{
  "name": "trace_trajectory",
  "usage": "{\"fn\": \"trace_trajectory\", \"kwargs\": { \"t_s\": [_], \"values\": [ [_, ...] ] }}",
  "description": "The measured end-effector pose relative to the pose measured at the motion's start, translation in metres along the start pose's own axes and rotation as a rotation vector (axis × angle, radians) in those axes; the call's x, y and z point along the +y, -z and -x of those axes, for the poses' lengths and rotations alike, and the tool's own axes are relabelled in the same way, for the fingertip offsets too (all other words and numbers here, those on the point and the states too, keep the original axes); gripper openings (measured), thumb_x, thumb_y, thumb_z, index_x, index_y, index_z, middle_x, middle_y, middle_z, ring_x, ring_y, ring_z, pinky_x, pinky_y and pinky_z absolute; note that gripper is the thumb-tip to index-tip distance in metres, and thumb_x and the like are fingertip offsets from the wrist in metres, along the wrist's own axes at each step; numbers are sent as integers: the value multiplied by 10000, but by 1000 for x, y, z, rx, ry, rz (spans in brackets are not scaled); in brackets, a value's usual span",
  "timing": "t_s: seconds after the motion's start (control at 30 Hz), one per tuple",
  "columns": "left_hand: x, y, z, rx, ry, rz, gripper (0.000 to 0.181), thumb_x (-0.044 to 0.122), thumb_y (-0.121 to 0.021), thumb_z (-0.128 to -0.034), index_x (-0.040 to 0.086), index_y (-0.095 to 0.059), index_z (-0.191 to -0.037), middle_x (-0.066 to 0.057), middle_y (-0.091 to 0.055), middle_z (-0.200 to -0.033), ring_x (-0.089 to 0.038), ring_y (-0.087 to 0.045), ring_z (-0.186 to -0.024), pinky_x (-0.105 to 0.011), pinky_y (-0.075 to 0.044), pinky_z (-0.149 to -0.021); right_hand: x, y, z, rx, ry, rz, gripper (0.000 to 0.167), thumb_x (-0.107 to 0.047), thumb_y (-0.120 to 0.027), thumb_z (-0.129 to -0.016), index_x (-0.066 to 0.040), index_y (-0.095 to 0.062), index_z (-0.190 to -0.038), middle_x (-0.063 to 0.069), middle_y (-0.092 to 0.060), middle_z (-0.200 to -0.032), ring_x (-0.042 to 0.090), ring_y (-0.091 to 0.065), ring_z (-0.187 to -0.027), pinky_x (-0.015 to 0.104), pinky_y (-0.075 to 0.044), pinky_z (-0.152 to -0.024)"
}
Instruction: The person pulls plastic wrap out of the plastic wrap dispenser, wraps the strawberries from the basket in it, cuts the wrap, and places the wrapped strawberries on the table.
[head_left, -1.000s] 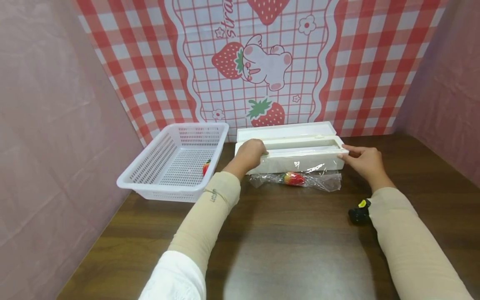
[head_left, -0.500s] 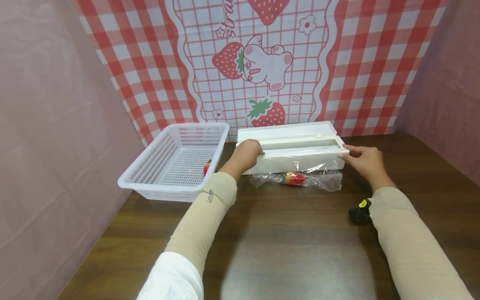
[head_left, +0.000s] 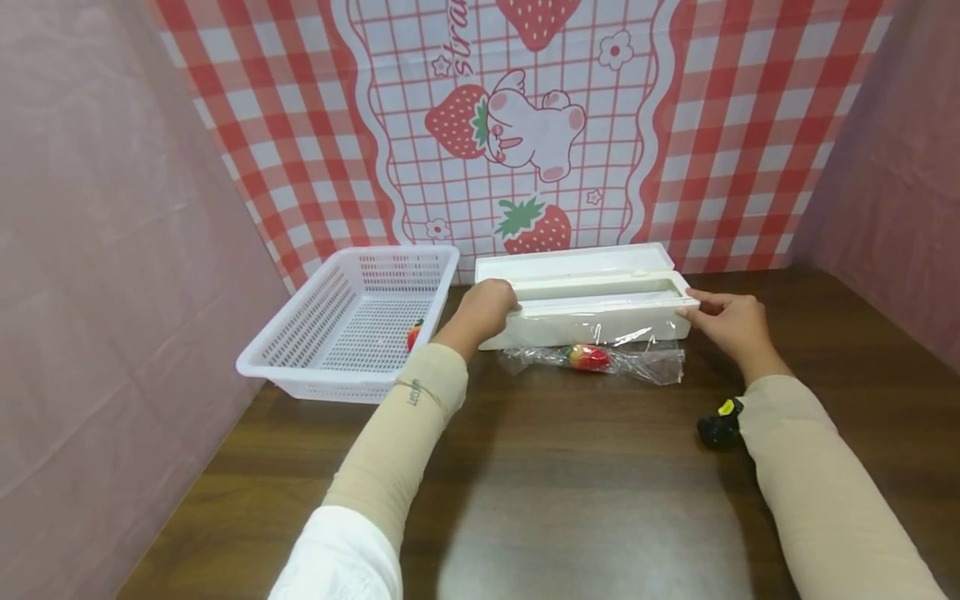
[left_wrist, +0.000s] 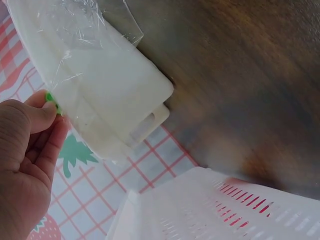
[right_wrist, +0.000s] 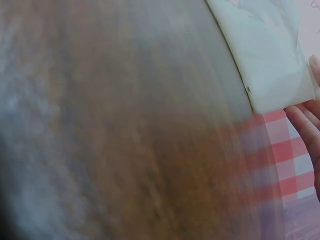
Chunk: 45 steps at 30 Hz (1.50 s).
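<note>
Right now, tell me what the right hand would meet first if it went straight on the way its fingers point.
The white box, most likely: the right hand grips its right end, fingers pointing toward it. How deep the fingertips sit is unclear.

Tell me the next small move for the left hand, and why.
I'd probably slide the green tab toward the left end of the white box: the left hand pinches it short of that end, clear film lies over the box, and the right hand grips the opposite end.
</note>
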<state>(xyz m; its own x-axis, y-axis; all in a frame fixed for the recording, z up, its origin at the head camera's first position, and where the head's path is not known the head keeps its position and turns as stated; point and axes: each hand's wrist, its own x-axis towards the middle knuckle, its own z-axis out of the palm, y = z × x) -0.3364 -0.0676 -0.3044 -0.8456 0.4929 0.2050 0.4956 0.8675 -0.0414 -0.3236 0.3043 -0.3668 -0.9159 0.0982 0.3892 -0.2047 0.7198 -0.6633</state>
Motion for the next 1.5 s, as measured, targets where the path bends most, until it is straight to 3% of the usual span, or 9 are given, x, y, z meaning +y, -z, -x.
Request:
{"fn": "trace_trajectory", "kwargs": {
  "t_s": [0.23,0.5,0.7,1.13,1.3,1.5],
  "values": [
    [-3,4,2,-46,27,-8,190,115,-701,-880,171,-764,-1050,-29,-717,-1087,-237,-652,-1018,-361,-513,-906,0,0,1,-6,4,-4,538,-417,-728,-860,-33,-659,-1230,251,-687,-1023,80,-513,-716,132,-414,-550],
    [-7,7,3,-55,37,-41,91,159,-706,-880,155,-779,-935,-39,-725,-987,-244,-652,-914,-372,-531,-833,-1,1,1,5,4,-11,535,-416,-733,-855,-32,-663,-1222,248,-685,-1025,56,-509,-710,132,-414,-543],
    [-11,10,7,-68,57,-40,98,182,-692,-903,137,-772,-937,-47,-721,-1001,-243,-653,-914,-373,-536,-832,-1,0,1,8,13,-23,523,-392,-740,-855,-21,-664,-1215,252,-682,-1026,3,-500,-692,127,-419,-539],
    [-20,11,10,-52,32,-86,142,201,-683,-906,86,-755,-863,-89,-724,-950,-274,-658,-887,-380,-528,-831,-2,2,1,-5,-13,2,584,-474,-721,-844,-48,-655,-1238,251,-676,-1066,122,-543,-777,122,-423,-566],
    [-20,14,12,-63,61,-77,85,148,-702,-877,75,-741,-856,-98,-718,-932,-278,-659,-857,-388,-538,-802,-1,1,1,-6,-15,-3,582,-470,-725,-842,-48,-657,-1237,250,-676,-1069,122,-535,-765,129,-428,-556],
    [-25,16,17,-92,106,-55,89,121,-729,-850,92,-754,-930,-71,-723,-997,-251,-661,-922,-361,-529,-866,-2,0,2,-1,-9,-16,563,-440,-733,-846,-32,-659,-1228,258,-677,-1055,56,-514,-727,131,-426,-545]
  ]
}}
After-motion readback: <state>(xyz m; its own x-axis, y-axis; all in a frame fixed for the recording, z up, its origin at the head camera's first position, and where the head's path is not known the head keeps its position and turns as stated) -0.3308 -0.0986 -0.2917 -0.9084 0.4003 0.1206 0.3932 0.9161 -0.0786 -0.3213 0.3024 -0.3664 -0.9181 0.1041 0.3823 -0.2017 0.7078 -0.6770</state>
